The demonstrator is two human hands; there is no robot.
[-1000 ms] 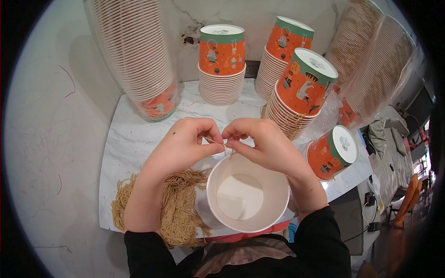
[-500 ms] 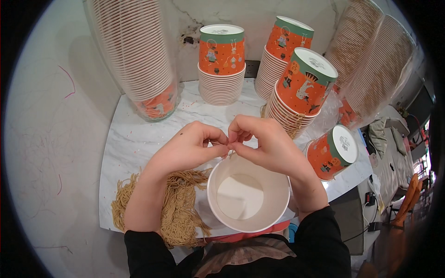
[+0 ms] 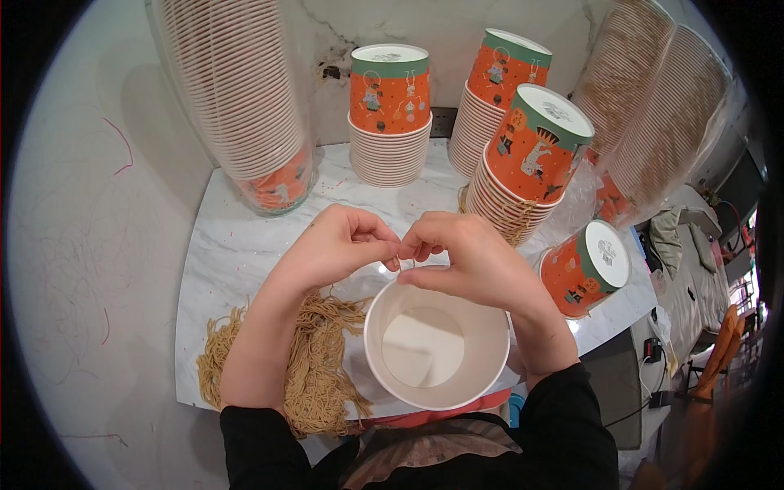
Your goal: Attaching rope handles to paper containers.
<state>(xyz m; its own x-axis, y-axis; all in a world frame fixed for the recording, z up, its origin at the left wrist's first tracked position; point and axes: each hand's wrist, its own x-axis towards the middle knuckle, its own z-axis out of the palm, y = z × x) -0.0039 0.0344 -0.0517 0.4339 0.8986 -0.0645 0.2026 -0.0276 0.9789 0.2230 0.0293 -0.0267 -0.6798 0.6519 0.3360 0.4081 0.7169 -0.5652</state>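
Observation:
My left hand [image 3: 347, 243] and my right hand [image 3: 464, 251] meet fingertip to fingertip just above the far rim of a white paper bucket [image 3: 487, 353]. The bucket stands upright, open side toward me, and its inside is bare white. Between the pinched fingers of both hands runs a thin tan cord [image 3: 414, 263], mostly hidden by the fingers. Whether it passes through the bucket's wall cannot be made out. A tangled pile of tan cords [image 3: 322, 384] lies beside and partly under my left forearm, to the left of the bucket.
Upside-down stacks of orange and green paper buckets stand at the back: a middle stack [image 3: 389, 147], a right stack [image 3: 523, 180] with cords hanging round it. One bucket [image 3: 572, 273] tilts at the right. Tall bagged stacks [image 3: 233, 90] rise left and far right. The marble-patterned table [image 3: 220, 261] meets the wall.
My fingers have shifted slightly on the cord, and a small loop of it now shows between them. My right thumb has dropped nearer the bucket's rim. The bucket stays in place.

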